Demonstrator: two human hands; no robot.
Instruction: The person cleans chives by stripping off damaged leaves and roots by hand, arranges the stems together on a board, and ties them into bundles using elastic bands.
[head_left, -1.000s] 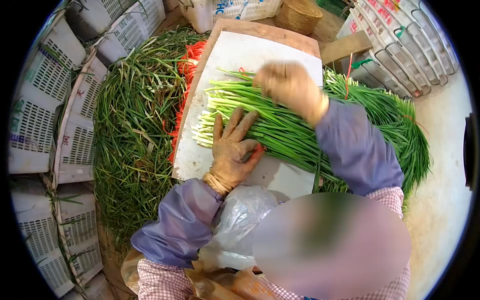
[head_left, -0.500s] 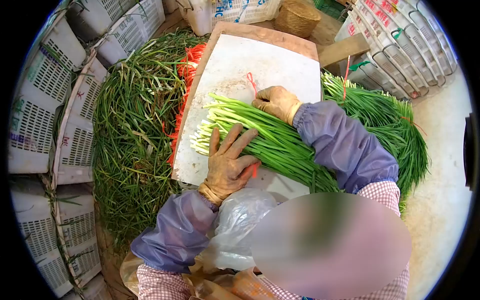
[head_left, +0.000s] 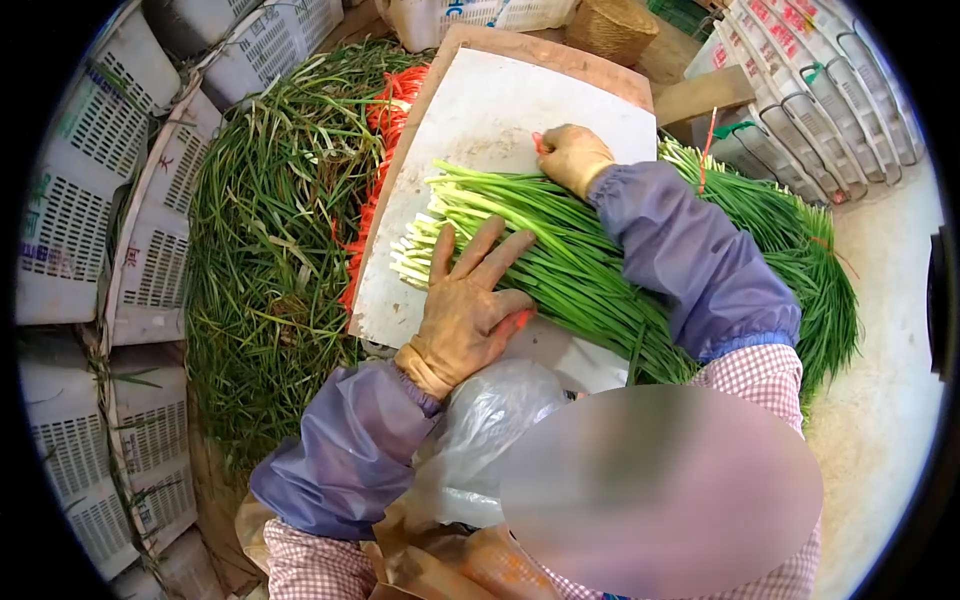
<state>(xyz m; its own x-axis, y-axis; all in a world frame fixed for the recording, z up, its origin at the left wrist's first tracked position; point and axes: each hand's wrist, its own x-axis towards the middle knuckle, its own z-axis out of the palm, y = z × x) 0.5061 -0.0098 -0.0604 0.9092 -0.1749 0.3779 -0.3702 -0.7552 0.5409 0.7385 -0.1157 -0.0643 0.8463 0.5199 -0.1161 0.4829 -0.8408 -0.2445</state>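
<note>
A bunch of garlic chives (head_left: pixel 560 250) lies slantwise on the white board (head_left: pixel 520 105), pale cut ends to the left. My left hand (head_left: pixel 465 300), in a soiled tan glove, rests on the bunch with fingers spread. A bit of red strip shows by its thumb. At the far side of the bunch, my right hand (head_left: pixel 577 160), also gloved, is closed on the other end of a red tie strip (head_left: pixel 538 142). The strip's course under the bunch is hidden.
Left of the board are many red strips (head_left: pixel 392 115) and a heap of loose leaves (head_left: pixel 270 250). Tied chives (head_left: pixel 780 230) lie to the right. White crates (head_left: pixel 70 190) line the left; stacked crates (head_left: pixel 800 90) stand back right. A plastic bag (head_left: pixel 500 420) lies in front.
My right hand has drawn the red strip's end down close to the bunch; its upright loop no longer shows. My left hand stays spread on the chives. The view has shifted slightly.
</note>
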